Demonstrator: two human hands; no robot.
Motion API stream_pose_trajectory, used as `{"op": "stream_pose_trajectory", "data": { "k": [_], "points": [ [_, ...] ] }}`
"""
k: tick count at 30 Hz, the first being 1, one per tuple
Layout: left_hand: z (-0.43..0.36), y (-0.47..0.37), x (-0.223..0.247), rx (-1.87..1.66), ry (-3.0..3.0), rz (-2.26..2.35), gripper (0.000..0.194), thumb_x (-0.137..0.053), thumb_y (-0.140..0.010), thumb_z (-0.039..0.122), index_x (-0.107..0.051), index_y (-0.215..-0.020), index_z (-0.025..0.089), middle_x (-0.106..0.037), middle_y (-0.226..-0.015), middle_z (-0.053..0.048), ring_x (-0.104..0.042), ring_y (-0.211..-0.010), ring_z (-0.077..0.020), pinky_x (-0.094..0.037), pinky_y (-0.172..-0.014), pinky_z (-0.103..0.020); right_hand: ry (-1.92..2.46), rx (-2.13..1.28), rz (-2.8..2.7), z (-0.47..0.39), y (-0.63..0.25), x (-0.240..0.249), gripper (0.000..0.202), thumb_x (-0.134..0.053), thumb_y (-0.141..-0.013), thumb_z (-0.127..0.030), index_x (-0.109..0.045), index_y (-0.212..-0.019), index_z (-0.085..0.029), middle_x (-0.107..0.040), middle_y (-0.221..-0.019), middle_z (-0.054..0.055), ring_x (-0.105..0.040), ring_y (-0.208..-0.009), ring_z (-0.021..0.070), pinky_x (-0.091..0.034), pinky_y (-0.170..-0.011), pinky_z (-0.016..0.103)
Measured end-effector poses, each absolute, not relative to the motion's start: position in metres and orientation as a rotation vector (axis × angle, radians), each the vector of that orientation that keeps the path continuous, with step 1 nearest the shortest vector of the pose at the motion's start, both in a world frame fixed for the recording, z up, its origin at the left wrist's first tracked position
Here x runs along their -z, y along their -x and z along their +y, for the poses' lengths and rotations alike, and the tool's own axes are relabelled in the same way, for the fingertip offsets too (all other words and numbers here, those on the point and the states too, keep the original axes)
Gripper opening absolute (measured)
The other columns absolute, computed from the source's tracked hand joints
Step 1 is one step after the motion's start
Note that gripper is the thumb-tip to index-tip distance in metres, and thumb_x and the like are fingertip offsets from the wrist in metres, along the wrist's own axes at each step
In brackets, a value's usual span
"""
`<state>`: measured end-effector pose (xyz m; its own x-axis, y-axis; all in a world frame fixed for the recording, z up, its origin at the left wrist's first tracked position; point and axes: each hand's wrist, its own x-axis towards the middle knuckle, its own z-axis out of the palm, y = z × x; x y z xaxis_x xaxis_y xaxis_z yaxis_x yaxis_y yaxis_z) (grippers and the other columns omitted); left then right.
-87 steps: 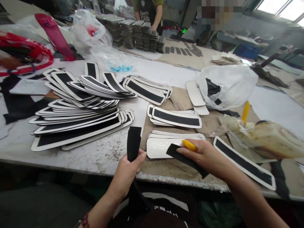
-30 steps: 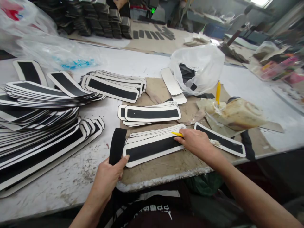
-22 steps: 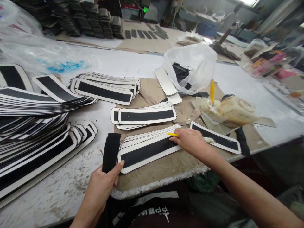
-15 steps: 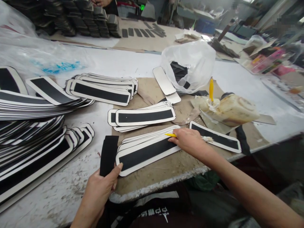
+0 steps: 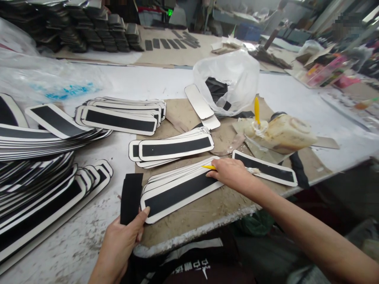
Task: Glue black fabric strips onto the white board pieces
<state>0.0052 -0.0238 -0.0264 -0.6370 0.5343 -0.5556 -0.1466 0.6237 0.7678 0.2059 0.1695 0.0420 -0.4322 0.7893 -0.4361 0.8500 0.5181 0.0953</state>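
Note:
My left hand (image 5: 122, 238) is closed on a bundle of black strips (image 5: 131, 197) standing up from the fingers. Its thumb tip reaches the near-left corner of a long white panel with a black centre (image 5: 183, 193), the front one of a fanned stack. At that stack's right end my right hand (image 5: 229, 173) is wrapped round a brush, its yellow handle (image 5: 209, 167) pointing left. The pale bristles (image 5: 254, 170) stick out on the other side, near a single panel (image 5: 266, 169) with whitish smears on its black area.
Behind lie another fanned pile (image 5: 177, 146) and a farther pile (image 5: 121, 120). Large stacks (image 5: 44, 213) fill the left. A stained plastic container (image 5: 291, 132) with a yellow handle (image 5: 257, 110) stands at the right, near a clear bag (image 5: 242, 79) holding black pieces. The table edge (image 5: 201, 228) runs in front.
The whole view has shifted slightly, so things appear a little farther left. Both hands keep their holds, and the panels lie as before.

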Motion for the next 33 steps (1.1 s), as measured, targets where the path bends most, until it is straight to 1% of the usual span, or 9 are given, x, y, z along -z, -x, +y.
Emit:
{"op": "stream_pose_trajectory", "data": {
  "k": [5,8,11,16,19,22,26,33],
  "points": [
    [-0.025,-0.005,0.028,-1.037,-0.347,2.053,0.041,-0.068,-0.058,0.055,-0.048,-0.053,0.02,-0.037,-0.033,0.006,-0.03,-0.037,-0.0106,-0.02,-0.041,-0.025,-1.357,0.193,2.348,0.171,-0.208,-0.042,0.031,-0.055,-0.083,-0.046,-0.062,-0.096,-0.018,-0.067,-0.098,0.012,-0.062,-0.094,0.0262,-0.044,-0.075,0.031],
    [-0.023,-0.006,0.023,-1.039,-0.336,2.036,0.041,-0.068,-0.057,0.054,-0.046,-0.05,0.02,-0.037,-0.033,0.005,-0.031,-0.036,-0.0108,-0.02,-0.041,-0.025,-1.377,0.179,2.354,0.17,-0.211,-0.044,0.032,-0.056,-0.083,-0.044,-0.06,-0.099,-0.017,-0.067,-0.097,0.013,-0.062,-0.094,0.0269,-0.045,-0.075,0.032],
    [-0.022,-0.007,0.018,-1.05,-0.379,2.015,0.039,-0.066,-0.059,0.053,-0.046,-0.05,0.02,-0.037,-0.032,0.006,-0.03,-0.036,-0.0105,-0.021,-0.042,-0.025,-1.385,0.177,2.363,0.168,-0.214,-0.044,0.029,-0.056,-0.083,-0.042,-0.059,-0.099,-0.017,-0.067,-0.097,0.013,-0.062,-0.093,0.0283,-0.045,-0.074,0.034],
    [-0.022,-0.007,0.019,-1.077,-0.428,2.024,0.038,-0.064,-0.058,0.053,-0.047,-0.05,0.02,-0.037,-0.031,0.006,-0.031,-0.035,-0.0107,-0.021,-0.041,-0.025,-1.367,0.23,2.368,0.169,-0.219,-0.046,0.025,-0.054,-0.084,-0.039,-0.06,-0.097,-0.018,-0.067,-0.098,0.011,-0.062,-0.095,0.0257,-0.043,-0.075,0.031],
    [-0.022,-0.007,0.021,-1.095,-0.409,2.02,0.038,-0.065,-0.057,0.053,-0.048,-0.052,0.02,-0.037,-0.031,0.006,-0.03,-0.034,-0.0101,-0.021,-0.04,-0.025,-1.335,0.295,2.369,0.174,-0.221,-0.048,0.026,-0.052,-0.085,-0.04,-0.062,-0.096,-0.019,-0.067,-0.096,0.009,-0.062,-0.092,0.0236,-0.042,-0.071,0.028],
    [-0.021,-0.008,0.02,-1.088,-0.391,2.027,0.038,-0.066,-0.055,0.053,-0.049,-0.053,0.019,-0.037,-0.03,0.006,-0.03,-0.033,-0.0097,-0.019,-0.039,-0.024,-1.298,0.35,2.371,0.18,-0.223,-0.049,0.026,-0.052,-0.083,-0.041,-0.063,-0.093,-0.019,-0.067,-0.091,0.007,-0.063,-0.085,0.0211,-0.041,-0.063,0.025],
    [-0.02,-0.008,0.019,-1.079,-0.368,2.022,0.039,-0.067,-0.054,0.054,-0.048,-0.053,0.019,-0.038,-0.03,0.005,-0.03,-0.033,-0.0096,-0.019,-0.038,-0.023,-1.256,0.375,2.378,0.185,-0.222,-0.049,0.025,-0.056,-0.08,-0.041,-0.064,-0.086,-0.019,-0.067,-0.088,0.006,-0.063,-0.079,0.0197,-0.038,-0.058,0.024],
    [-0.019,-0.008,0.019,-1.086,-0.371,2.009,0.039,-0.067,-0.053,0.053,-0.046,-0.051,0.02,-0.036,-0.029,0.006,-0.028,-0.032,-0.0096,-0.019,-0.038,-0.024,-1.284,0.311,2.366,0.184,-0.218,-0.045,0.028,-0.059,-0.078,-0.041,-0.065,-0.09,-0.017,-0.067,-0.095,0.011,-0.063,-0.088,0.0242,-0.043,-0.066,0.027]
  ]
}}
